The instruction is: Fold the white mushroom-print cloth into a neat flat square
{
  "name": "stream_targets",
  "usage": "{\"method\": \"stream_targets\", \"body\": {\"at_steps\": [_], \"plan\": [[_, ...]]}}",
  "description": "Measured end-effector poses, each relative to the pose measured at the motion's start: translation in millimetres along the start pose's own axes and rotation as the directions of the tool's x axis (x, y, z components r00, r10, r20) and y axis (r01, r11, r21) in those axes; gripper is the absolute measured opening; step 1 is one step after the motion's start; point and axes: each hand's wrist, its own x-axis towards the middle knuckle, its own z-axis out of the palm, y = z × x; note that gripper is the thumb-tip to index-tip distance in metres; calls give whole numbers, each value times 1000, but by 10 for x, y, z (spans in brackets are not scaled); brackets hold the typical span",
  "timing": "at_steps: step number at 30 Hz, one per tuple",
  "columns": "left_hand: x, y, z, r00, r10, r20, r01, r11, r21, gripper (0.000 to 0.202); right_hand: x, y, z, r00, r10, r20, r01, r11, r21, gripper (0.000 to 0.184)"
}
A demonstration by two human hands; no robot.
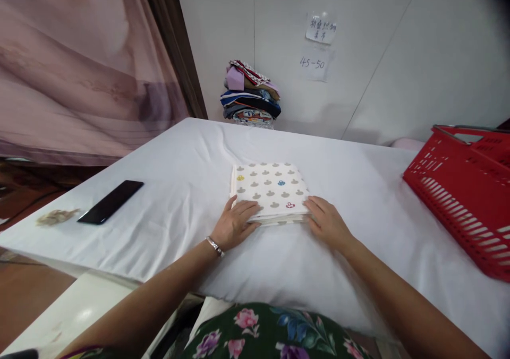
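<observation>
A folded white cloth (271, 189) printed with small grey and coloured motifs lies in the middle of a table covered by a white sheet (183, 162). My left hand (235, 223) rests flat on the cloth's near left corner, fingers stretched out. On that wrist sits a silver bracelet (214, 246). My right hand (327, 222) lies flat against the cloth's near right corner, fingers spread. Neither hand grips anything.
A black phone (111, 201) lies at the table's left side, with a small beige scrap (56, 216) beside it. A red plastic basket (466, 194) stands at the right. A stack of folded clothes (250, 94) sits at the back by the wall.
</observation>
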Motion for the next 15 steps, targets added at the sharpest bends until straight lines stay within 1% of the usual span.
{"method": "stream_targets", "body": {"at_steps": [2, 3, 5, 8, 10, 15], "plan": [[69, 45, 5, 1000, 23, -5, -23, 1000, 13, 32, 43, -21, 12, 989, -141, -38, 143, 987, 78, 35], [106, 58, 14, 999, 33, 0, -33, 999, 19, 30, 71, -28, 22, 981, -186, -52, 190, 976, 105, 33], [174, 66, 43, 999, 48, 20, -49, 999, 24, 24, 132, -30, 43, 972, -229, -55, 235, 962, 140, 28], [232, 45, 83, 998, 53, 41, -53, 999, 10, 20, 213, 0, 63, 970, -241, -29, 243, 955, 172, 25], [239, 29, 94, 998, 46, 35, -46, 999, 0, 21, 250, 24, 60, 970, -244, -12, 242, 952, 189, 25], [226, 24, 73, 1000, 17, 22, -15, 999, -52, 22, 299, 43, 14, 977, -211, 11, 202, 949, 242, 27]]}}
